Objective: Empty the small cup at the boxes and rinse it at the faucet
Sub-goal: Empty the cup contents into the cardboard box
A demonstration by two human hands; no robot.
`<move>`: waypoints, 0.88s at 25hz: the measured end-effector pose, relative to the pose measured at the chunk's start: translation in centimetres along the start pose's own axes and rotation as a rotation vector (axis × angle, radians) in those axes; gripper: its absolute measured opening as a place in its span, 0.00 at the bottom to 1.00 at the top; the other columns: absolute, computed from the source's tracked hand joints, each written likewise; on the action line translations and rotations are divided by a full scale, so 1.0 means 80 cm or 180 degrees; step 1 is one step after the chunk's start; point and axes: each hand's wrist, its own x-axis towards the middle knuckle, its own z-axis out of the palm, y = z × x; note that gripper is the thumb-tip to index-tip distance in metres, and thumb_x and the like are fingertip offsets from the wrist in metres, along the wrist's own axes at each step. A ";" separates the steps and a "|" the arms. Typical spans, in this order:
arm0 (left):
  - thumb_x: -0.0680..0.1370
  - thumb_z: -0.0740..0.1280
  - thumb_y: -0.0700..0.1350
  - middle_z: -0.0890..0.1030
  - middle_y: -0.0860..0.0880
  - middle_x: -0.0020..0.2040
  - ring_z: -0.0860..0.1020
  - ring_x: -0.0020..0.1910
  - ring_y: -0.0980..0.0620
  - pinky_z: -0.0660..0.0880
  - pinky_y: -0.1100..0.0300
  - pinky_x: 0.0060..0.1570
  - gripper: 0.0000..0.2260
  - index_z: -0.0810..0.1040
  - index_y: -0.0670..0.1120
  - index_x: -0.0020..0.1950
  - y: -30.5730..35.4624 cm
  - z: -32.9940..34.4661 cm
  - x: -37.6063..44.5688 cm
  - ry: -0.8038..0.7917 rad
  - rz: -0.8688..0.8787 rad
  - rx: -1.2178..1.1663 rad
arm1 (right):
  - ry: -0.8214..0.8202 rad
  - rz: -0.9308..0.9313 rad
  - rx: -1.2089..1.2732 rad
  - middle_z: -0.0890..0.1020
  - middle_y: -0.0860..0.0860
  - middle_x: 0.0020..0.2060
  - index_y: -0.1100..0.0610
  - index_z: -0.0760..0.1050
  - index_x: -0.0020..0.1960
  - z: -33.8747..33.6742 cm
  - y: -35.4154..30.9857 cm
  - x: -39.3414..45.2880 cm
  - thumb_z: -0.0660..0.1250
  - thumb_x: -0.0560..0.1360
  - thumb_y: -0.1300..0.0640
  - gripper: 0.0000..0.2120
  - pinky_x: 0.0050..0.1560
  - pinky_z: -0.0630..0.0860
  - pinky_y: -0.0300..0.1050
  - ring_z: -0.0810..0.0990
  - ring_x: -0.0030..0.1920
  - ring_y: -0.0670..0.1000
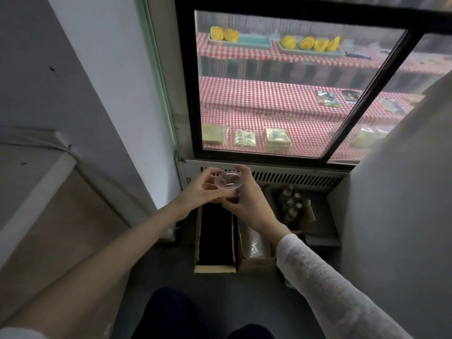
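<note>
While both hands met above the open boxes [215,241], the right hand [247,199] clasped the small cup [228,183] upright; the left hand's [199,188] fingertips touched its rim.

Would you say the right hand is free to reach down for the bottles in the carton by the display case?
Probably not yet: the right hand grips the small cup, with the left hand alongside. The bottles sit uncovered below, so the path itself looks clear.
</note>
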 end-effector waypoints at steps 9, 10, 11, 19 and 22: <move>0.70 0.78 0.49 0.80 0.49 0.59 0.81 0.57 0.52 0.81 0.58 0.53 0.25 0.73 0.52 0.64 -0.251 0.010 0.104 -0.0156 -0.0027 0.0585 | -0.0077 -0.0014 -0.0324 0.78 0.45 0.58 0.48 0.59 0.67 0.139 0.244 0.016 0.75 0.67 0.51 0.35 0.54 0.81 0.49 0.81 0.54 0.45; 0.69 0.79 0.50 0.80 0.48 0.59 0.81 0.57 0.51 0.82 0.56 0.55 0.26 0.73 0.52 0.63 -0.276 0.011 0.113 -0.0160 -0.0014 0.0647 | -0.0085 -0.0005 -0.0343 0.78 0.45 0.58 0.47 0.59 0.67 0.152 0.267 0.016 0.75 0.66 0.51 0.35 0.54 0.81 0.48 0.81 0.54 0.45; 0.69 0.79 0.50 0.80 0.48 0.59 0.81 0.57 0.51 0.82 0.53 0.55 0.26 0.74 0.52 0.63 -0.300 0.013 0.123 -0.0170 0.0002 0.0702 | -0.0075 0.0002 -0.0347 0.79 0.45 0.57 0.48 0.60 0.67 0.164 0.290 0.016 0.75 0.66 0.51 0.35 0.54 0.81 0.47 0.81 0.54 0.45; 0.69 0.79 0.50 0.81 0.50 0.57 0.83 0.54 0.53 0.82 0.58 0.52 0.24 0.75 0.50 0.62 -0.440 0.030 0.163 -0.0097 0.0183 0.0986 | -0.0010 0.0016 -0.0281 0.80 0.44 0.53 0.49 0.63 0.62 0.244 0.418 0.009 0.75 0.65 0.51 0.31 0.54 0.80 0.49 0.81 0.52 0.43; 0.70 0.78 0.49 0.81 0.50 0.56 0.82 0.53 0.53 0.81 0.63 0.48 0.24 0.75 0.49 0.63 -0.461 0.036 0.169 -0.0110 0.0210 0.0984 | 0.0050 0.0037 -0.0253 0.79 0.44 0.53 0.50 0.64 0.60 0.256 0.439 0.005 0.76 0.65 0.52 0.29 0.54 0.79 0.49 0.80 0.52 0.43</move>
